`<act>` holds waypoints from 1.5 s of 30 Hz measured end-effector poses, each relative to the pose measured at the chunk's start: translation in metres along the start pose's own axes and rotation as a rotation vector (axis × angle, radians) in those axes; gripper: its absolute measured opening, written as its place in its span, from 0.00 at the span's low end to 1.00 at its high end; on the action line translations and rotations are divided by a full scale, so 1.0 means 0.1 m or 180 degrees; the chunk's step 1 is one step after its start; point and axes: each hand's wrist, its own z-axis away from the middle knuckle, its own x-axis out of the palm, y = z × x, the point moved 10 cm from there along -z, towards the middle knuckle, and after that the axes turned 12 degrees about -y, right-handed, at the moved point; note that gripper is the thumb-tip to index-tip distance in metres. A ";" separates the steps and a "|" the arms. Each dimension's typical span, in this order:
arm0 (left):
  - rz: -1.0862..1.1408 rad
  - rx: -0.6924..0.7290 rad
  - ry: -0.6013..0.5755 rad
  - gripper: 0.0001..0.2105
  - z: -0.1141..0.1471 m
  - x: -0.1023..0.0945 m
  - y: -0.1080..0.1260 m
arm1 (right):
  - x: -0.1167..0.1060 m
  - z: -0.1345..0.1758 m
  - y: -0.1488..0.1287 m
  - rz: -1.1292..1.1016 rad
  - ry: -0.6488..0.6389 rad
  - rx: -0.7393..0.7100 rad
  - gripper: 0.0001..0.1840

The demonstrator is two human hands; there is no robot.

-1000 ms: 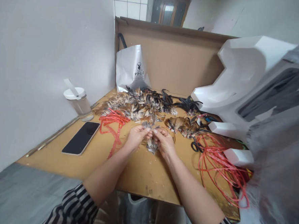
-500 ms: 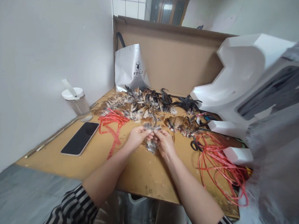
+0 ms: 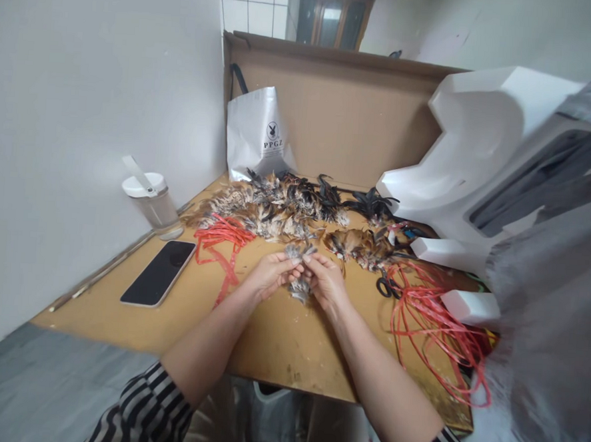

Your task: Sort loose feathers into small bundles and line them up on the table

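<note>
My left hand (image 3: 275, 273) and my right hand (image 3: 323, 278) meet over the middle of the table, both closed in a pinch. Between their fingertips is a small bunch of grey feathers (image 3: 300, 289), with tufts showing above and below the fingers. Just beyond lies a long heap of brown, white and black feathers (image 3: 270, 216). A second pile of brown and black feathers (image 3: 361, 246) rests to the right. Red plastic strips (image 3: 222, 236) lie left of my hands.
A phone (image 3: 158, 272) and a lidded cup (image 3: 152, 202) stand at left. Black scissors handles (image 3: 386, 285) and a tangle of red plastic string (image 3: 434, 329) are at right, beside white foam packing (image 3: 480, 145). A silver bag (image 3: 253, 135) leans against the cardboard at the back.
My left hand has shifted very slightly, its lower fingers spreading a little away from the feathers. The right hand has barely moved, and the grey bunch stays between the fingertips.
</note>
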 end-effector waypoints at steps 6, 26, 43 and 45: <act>-0.0234 -0.0082 -0.0004 0.09 0.00 -0.01 -0.02 | -0.01 -0.01 0.01 -0.0019 -0.0076 0.0023 0.11; -0.0727 -0.0406 -0.0053 0.12 0.03 -0.03 -0.06 | -0.11 0.05 -0.15 0.1201 0.0260 -0.0023 0.13; -0.1954 -0.0071 -0.0234 0.06 -0.01 0.10 0.07 | -0.05 0.01 -0.12 0.1438 -0.0271 0.0136 0.14; -0.2027 -0.0060 -0.0285 0.05 -0.01 0.11 0.05 | -0.02 0.02 -0.14 0.1550 -0.0380 0.0118 0.14</act>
